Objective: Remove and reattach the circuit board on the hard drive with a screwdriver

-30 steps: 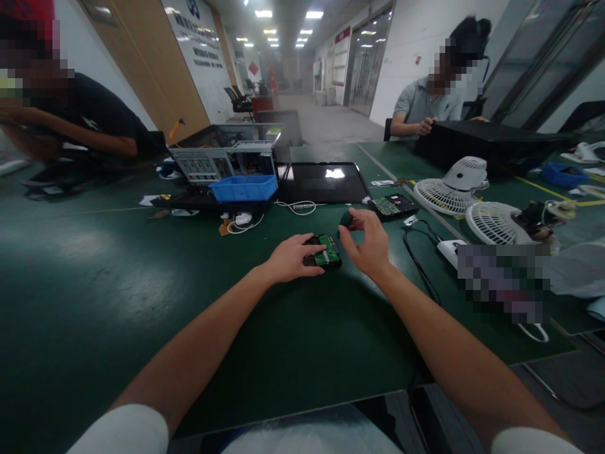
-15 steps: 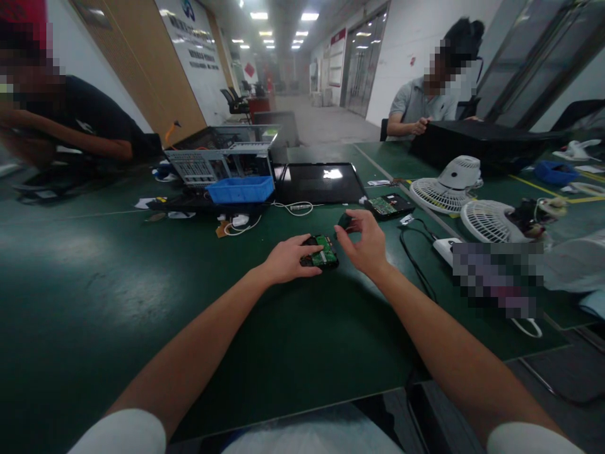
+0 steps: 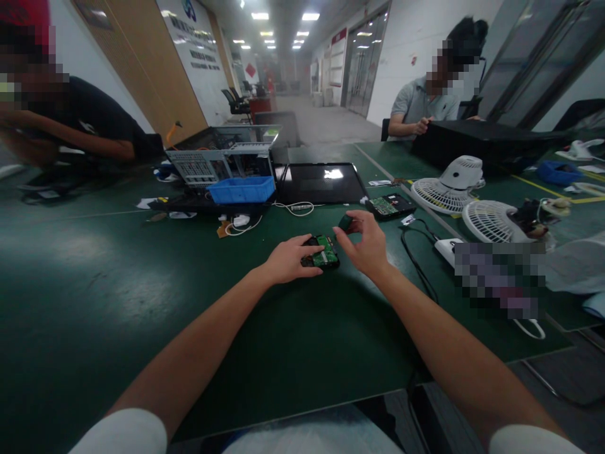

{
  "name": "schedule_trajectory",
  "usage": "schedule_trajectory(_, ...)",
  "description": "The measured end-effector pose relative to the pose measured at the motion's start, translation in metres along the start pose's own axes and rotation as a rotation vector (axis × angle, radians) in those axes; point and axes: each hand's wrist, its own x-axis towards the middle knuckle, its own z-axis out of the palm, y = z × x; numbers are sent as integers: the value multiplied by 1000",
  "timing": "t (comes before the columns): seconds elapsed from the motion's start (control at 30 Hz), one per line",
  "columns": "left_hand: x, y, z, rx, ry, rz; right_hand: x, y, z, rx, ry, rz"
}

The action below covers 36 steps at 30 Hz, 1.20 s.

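Observation:
A black hard drive with its green circuit board (image 3: 327, 252) facing up lies on the green table in front of me. My left hand (image 3: 293, 257) holds it from the left, thumb along the near side and fingers across the top. Just right of the drive, my right hand (image 3: 363, 243) is raised slightly, its thumb and fingers bent together in a pinch. A small dark patch shows at those fingertips; whether it is an object or the table behind is unclear. Beyond the right hand lies a second hard drive (image 3: 391, 205), also showing green circuitry.
At the back stand an open metal computer case (image 3: 198, 165), a blue tray (image 3: 242, 190) and a dark flat screen (image 3: 321, 183). White fan parts (image 3: 442, 194), a black cable (image 3: 418, 265) and a white power strip (image 3: 447, 249) lie right. Two people sit across the table.
Both hands and the hard drive stay nearly where they were. The view has shifted very slightly, and the right fingertips have moved only a trace.

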Motion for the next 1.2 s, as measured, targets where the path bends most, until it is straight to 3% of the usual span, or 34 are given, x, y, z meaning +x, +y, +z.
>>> schedule_trajectory(0.17, 0, 0, 0, 5, -1, 0, 1, 0, -3, -30, -45, -78)
schedule_trajectory(0.37, 0, 0, 0, 10, 1, -2, -1, 3, 3, 86, -1, -16)
schedule_trajectory(0.7, 0, -1, 0, 12, -17, -5, 4, 1, -4, -22, -1, -108)
schedule_trajectory(0.9, 0, -1, 0, 8, -3, 5, -1, 6, 5, 98, -1, -43)
schedule_trajectory(1.2, 0, -1, 0, -3, -11, -11, 3, 0, -4, -28, -9, -79)
